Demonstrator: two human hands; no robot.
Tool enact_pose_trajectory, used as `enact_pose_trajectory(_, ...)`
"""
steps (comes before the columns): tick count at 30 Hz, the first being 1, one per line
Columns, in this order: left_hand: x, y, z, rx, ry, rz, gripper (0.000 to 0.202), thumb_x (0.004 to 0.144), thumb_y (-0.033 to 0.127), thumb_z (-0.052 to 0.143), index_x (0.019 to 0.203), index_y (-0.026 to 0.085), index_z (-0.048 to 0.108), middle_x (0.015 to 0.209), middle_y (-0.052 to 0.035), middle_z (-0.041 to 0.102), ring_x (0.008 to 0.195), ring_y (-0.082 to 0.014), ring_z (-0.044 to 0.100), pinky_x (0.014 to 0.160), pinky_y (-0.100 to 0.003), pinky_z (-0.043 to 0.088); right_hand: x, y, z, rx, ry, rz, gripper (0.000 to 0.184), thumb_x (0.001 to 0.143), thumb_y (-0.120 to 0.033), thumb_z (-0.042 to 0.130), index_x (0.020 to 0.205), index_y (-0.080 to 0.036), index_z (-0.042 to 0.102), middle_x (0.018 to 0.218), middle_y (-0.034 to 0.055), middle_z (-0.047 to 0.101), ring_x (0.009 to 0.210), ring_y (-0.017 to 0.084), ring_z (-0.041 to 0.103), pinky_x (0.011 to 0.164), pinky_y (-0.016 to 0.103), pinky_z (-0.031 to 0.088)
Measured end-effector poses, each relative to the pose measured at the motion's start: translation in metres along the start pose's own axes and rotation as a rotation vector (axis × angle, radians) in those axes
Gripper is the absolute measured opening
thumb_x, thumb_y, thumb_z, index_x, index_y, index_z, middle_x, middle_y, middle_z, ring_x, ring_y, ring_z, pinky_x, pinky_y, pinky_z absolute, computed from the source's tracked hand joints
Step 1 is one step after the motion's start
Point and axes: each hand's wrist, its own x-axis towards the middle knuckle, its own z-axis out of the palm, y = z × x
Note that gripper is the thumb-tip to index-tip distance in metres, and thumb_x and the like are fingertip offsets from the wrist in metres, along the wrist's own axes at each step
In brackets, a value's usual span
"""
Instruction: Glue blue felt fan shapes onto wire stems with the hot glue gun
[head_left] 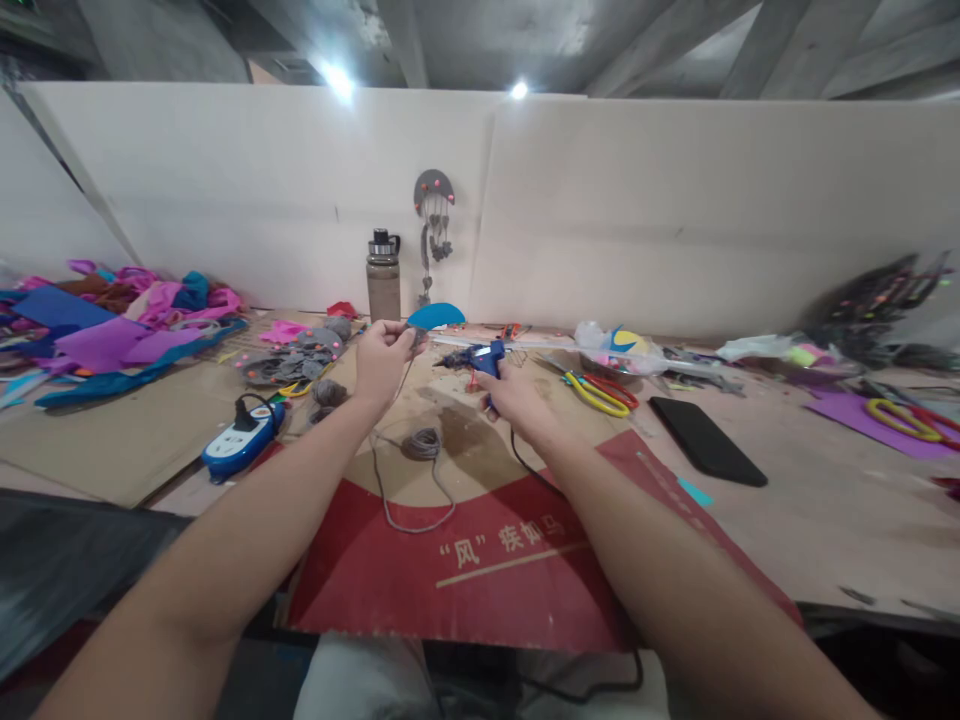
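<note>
My left hand (384,358) is closed in a pinch on a blue half-round felt piece (436,315), held up above the table. A grey cord (390,470) hangs from that hand down to a small grey coil (424,442) on the cardboard. My right hand (514,395) is wrapped round the handle of a blue glue gun (480,357). The gun's nozzle points left, close under the felt piece. Its black cable runs back toward me along my right arm.
A red and brown cardboard sheet (480,570) covers the table in front of me. A blue power strip (241,440) lies left, felt scraps (112,325) far left, grey felt pieces (300,355), a bottle (383,275) at the wall, yellow scissors (600,392) and a black phone (706,440) right.
</note>
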Motion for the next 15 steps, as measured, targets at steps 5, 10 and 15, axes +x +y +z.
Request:
enact_pose_trajectory(5, -0.001, -0.003, -0.001, 0.233, -0.067, 0.166, 0.014, 0.074, 0.027, 0.061, 0.080, 0.017, 0.054, 0.074, -0.0029, 0.066, 0.069, -0.0151, 0.066, 0.065, -0.029, 0.053, 0.002, 0.003, -0.008, -0.427, -0.031, 0.034, 0.022, 0.078, -0.036, 0.051, 0.064, -0.019, 0.050, 0.064, 0.0100, 0.062, 0.059, 0.021, 0.060, 0.057, 0.033, 0.044)
enact_pose_trajectory(10, -0.010, 0.004, -0.002, 0.602, -0.079, 0.444, 0.008, 0.076, 0.025, 0.059, 0.080, 0.018, 0.057, 0.075, -0.0021, 0.064, 0.068, -0.0133, 0.061, 0.066, -0.026, 0.047, -0.004, -0.006, -0.002, -0.396, 0.143, -0.324, 0.013, 0.076, -0.032, 0.051, 0.075, -0.019, 0.050, 0.085, 0.0095, 0.062, 0.086, 0.021, 0.058, 0.081, 0.036, 0.043)
enact_pose_trajectory(15, -0.025, 0.015, 0.004, 0.695, -0.207, 0.557, 0.009, 0.075, 0.020, 0.060, 0.083, 0.021, 0.063, 0.085, -0.0029, 0.064, 0.079, -0.0151, 0.058, 0.077, -0.027, 0.043, -0.014, -0.027, 0.022, 0.554, -0.117, -0.257, 0.026, 0.068, -0.025, 0.055, 0.090, -0.023, 0.041, 0.100, 0.0023, 0.060, 0.091, 0.013, 0.059, 0.081, 0.031, 0.045)
